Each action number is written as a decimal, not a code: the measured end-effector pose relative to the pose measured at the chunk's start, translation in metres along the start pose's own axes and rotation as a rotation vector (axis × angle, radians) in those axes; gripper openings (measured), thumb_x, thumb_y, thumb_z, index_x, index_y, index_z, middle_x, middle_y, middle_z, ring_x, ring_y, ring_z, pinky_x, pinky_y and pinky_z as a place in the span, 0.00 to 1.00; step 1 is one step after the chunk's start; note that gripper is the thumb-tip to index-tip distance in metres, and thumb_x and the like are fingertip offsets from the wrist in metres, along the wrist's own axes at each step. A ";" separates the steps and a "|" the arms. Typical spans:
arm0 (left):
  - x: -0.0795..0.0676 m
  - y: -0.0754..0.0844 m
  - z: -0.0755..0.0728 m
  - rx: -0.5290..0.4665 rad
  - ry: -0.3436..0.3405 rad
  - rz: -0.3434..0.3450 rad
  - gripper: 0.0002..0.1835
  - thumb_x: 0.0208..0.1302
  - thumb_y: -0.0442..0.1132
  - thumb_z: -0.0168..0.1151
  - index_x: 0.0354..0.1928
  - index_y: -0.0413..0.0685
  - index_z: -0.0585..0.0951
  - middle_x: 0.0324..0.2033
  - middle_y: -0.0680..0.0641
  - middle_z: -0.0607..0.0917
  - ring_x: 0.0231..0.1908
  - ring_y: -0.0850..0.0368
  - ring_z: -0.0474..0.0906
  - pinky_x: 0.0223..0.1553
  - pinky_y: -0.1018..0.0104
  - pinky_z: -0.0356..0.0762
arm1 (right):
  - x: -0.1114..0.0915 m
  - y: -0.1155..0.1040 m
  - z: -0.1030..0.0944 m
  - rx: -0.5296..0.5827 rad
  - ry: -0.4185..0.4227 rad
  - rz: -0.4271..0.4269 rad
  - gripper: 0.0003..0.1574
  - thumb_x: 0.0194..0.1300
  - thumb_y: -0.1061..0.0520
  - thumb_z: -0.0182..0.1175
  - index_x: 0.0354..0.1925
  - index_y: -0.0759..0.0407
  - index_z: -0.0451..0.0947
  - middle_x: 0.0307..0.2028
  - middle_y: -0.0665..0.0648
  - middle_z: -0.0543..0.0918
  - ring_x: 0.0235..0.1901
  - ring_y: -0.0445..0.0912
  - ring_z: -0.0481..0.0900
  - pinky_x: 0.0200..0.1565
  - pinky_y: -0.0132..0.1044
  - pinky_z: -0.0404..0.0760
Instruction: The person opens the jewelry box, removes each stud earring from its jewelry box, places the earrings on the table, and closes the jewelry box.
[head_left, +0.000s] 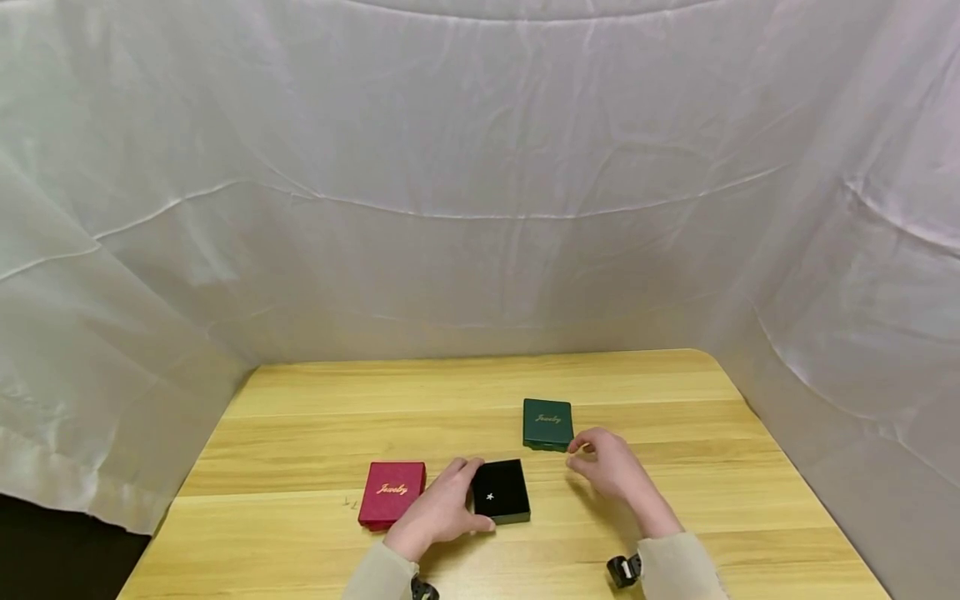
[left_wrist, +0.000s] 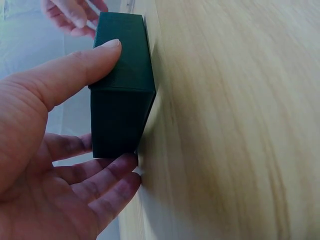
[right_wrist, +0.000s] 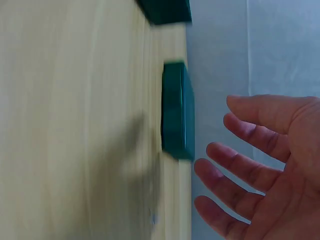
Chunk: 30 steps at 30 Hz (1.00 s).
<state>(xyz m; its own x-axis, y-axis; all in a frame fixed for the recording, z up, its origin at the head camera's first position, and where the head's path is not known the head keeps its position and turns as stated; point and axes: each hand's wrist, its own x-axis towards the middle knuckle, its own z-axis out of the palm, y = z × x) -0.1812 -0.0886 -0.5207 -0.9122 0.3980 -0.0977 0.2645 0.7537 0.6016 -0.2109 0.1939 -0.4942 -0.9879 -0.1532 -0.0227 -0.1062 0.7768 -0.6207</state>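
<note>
The open base of a green jewelry box (head_left: 512, 479) shows a black lining with a small silvery star-shaped piece (head_left: 490, 497) on it. My left hand (head_left: 442, 508) grips this base at its left side; in the left wrist view the thumb lies along one wall of the green box (left_wrist: 122, 60) and the fingers touch another side. Farther back lies the green lid (head_left: 547, 422), lettered "Jewelry" in gold. Just right of its near corner is my right hand (head_left: 606, 467), holding nothing; in the right wrist view its loosely bent fingers are apart from the green lid (right_wrist: 175, 110).
A red jewelry box (head_left: 392, 493) with gold lettering sits left of my left hand. Everything stands on a light wooden table (head_left: 315, 417), and pale cloth curtains (head_left: 480, 250) enclose its back and sides.
</note>
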 end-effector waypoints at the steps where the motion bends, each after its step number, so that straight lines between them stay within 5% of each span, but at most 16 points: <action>1: 0.000 -0.001 0.001 0.000 -0.001 -0.001 0.51 0.48 0.54 0.78 0.71 0.42 0.65 0.62 0.39 0.71 0.56 0.43 0.74 0.57 0.46 0.73 | 0.000 -0.003 0.004 0.012 -0.005 -0.014 0.05 0.62 0.58 0.67 0.38 0.54 0.82 0.48 0.59 0.81 0.49 0.56 0.78 0.49 0.55 0.78; 12: -0.001 -0.001 -0.001 0.000 -0.002 0.014 0.51 0.47 0.55 0.78 0.70 0.41 0.66 0.60 0.40 0.72 0.54 0.45 0.75 0.55 0.47 0.75 | -0.002 -0.026 0.040 0.058 -0.122 -0.248 0.05 0.59 0.57 0.70 0.33 0.51 0.82 0.48 0.57 0.77 0.50 0.58 0.76 0.53 0.57 0.75; 30: 0.000 0.000 -0.001 0.015 0.003 0.028 0.50 0.47 0.53 0.78 0.69 0.40 0.66 0.57 0.41 0.74 0.51 0.49 0.75 0.54 0.48 0.75 | -0.005 -0.044 0.057 0.021 -0.216 -0.300 0.18 0.60 0.54 0.69 0.49 0.54 0.82 0.50 0.59 0.74 0.46 0.54 0.74 0.47 0.52 0.76</action>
<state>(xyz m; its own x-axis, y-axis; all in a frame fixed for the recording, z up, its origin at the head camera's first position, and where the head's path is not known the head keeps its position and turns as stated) -0.1810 -0.0893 -0.5197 -0.9053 0.4175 -0.0780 0.2947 0.7498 0.5925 -0.1950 0.1252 -0.5116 -0.8665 -0.4992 -0.0010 -0.3827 0.6655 -0.6408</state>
